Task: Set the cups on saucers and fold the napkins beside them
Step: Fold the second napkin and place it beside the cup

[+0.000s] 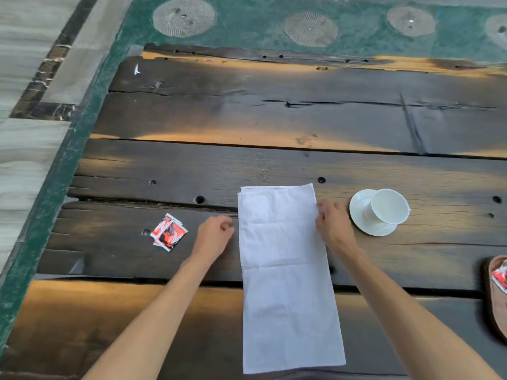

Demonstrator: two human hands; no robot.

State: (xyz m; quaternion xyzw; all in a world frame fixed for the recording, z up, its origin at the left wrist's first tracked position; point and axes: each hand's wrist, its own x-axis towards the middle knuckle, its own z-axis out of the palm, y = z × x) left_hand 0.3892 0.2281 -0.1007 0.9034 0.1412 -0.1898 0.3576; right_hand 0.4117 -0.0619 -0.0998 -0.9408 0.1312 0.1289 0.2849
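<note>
Table [274, 119]: dark, weathered wooden planks with bolt holes and cracks, lit in orange patches.
Napkin [285, 270]: 1 white cloth folded into a long strip, lying flat and running from the near table edge away from the person; crease lines cross it; it lies between the 2 hands.
Cup [388, 205]: 1 white cup, standing on the saucer, set toward the saucer's right side.
Saucer [359, 215]: white, on the table just right of the napkin's far end, apart from the cloth.
Left hand [215, 237]: just beside the napkin's left edge, fingers curled inward; whether the fingertips pinch the cloth edge cannot be told.
Right hand [333, 224]: at the napkin's right edge near its far end, fingers bent onto the edge; a grasp appears likely but cannot be confirmed.
Packets [168, 232]: 2 red, black and white sachets, overlapping, on the table left of the left hand.
Tray [493, 303]: brown rim at the right border, holding a further red sachet.
Floor [41, 64]: pale stone tiles with a green border.
</note>
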